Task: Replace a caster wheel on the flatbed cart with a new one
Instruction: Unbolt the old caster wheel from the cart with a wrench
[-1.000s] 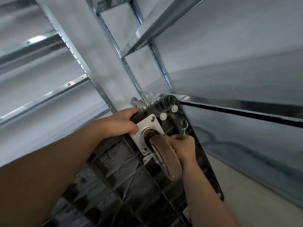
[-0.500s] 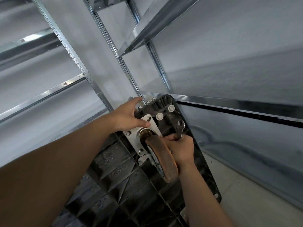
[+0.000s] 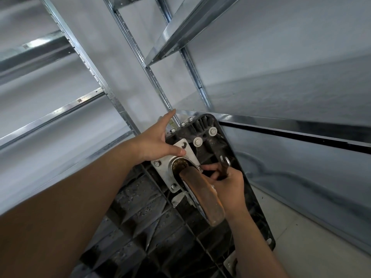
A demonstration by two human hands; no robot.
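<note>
Presently, the worn brown caster wheel (image 3: 202,195) is still being carried on the upturned black ribbed plastic flatbed cart (image 3: 148,227). An open-ended steel wrench (image 3: 224,166) is being gripped by the right hand (image 3: 227,186). The silver square mounting plate (image 3: 173,163), one corner hole apparently vacant, is being pressed by the spread left hand (image 3: 155,141). Remaining bolts are being left for removal.

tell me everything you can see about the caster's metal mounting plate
The mounting plate is a bright silver rectangle of what looks like steel, lying flat against the ribbed black underside of the cart. Bolts sit in its left and lower corners; the top corner hole looks empty. A rusty swivel housing rises from its middle and carries the worn brown wheel. The left hand rests its thumb on the upper edge; the right hand, gripping a wrench, fingers the right corner.
</note>
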